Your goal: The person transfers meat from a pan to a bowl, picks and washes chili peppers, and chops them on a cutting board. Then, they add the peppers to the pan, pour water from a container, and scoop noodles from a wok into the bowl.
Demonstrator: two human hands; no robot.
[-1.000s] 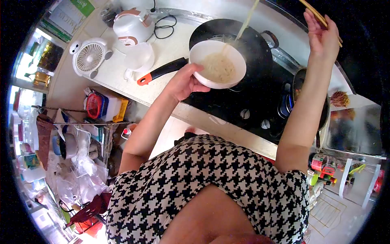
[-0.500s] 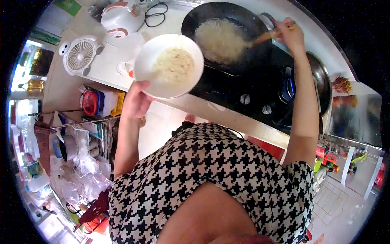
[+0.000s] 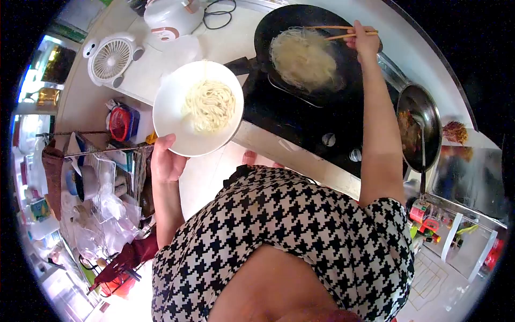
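My left hand point(image 3: 169, 161) grips the near rim of a white bowl point(image 3: 169, 115), thumb on the edge. Inside the bowl lies a heap of pale noodles point(image 3: 211, 104). Over the far side of the black wok point(image 3: 271, 40), my right hand point(image 3: 363, 42) is closed on a pair of wooden chopsticks point(image 3: 335, 27). Their tips are spread apart at the edge of more noodles point(image 3: 306, 59), which sit in cloudy liquid in the wok.
The black stove point(image 3: 289, 115) with its knobs runs along the counter. A second pan point(image 3: 410, 153) with food and a long-handled utensil stands right of my forearm. A small white fan point(image 3: 111, 59) and a white appliance point(image 3: 169, 19) are on the left counter; a wire rack is below.
The bowl has moved left and slightly down in view, away from the wok. My right hand has shifted left, and the chopsticks now point left with tips apart instead of down into the noodles.
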